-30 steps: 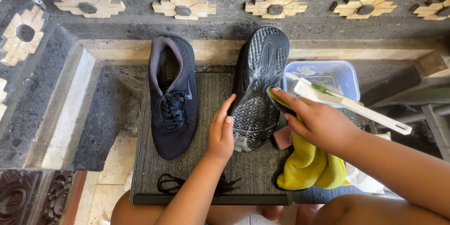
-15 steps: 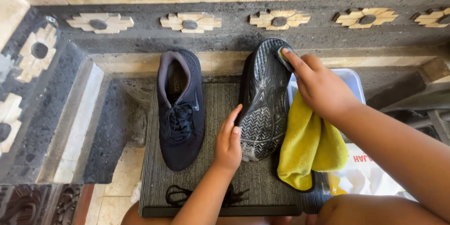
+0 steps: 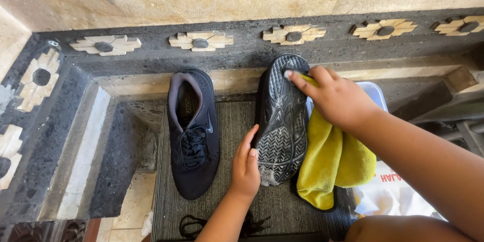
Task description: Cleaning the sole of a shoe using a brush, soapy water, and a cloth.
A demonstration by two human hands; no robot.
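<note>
Two black sneakers lie on a dark ribbed mat [image 3: 227,121]. The left sneaker [image 3: 193,136] sits upright with its laces in. The right sneaker [image 3: 281,118] is turned sole up. My left hand [image 3: 246,166] steadies that sole at its near left edge. My right hand [image 3: 335,98] grips a yellow cloth [image 3: 330,164] and presses a fold of it on the far end of the sole, while the rest of the cloth hangs down beside the shoe.
A loose black shoelace [image 3: 194,224] lies at the mat's near edge. A clear plastic tub [image 3: 375,96] sits behind my right hand, and a white plastic bag [image 3: 390,194] lies under my forearm. A dark stone ledge with flower-shaped inlays [image 3: 201,40] runs across the back.
My right hand has moved from the near side of the upturned sneaker up to its far end, carrying the yellow cloth. The white-handled brush seen earlier is out of view. The camera has moved closer.
</note>
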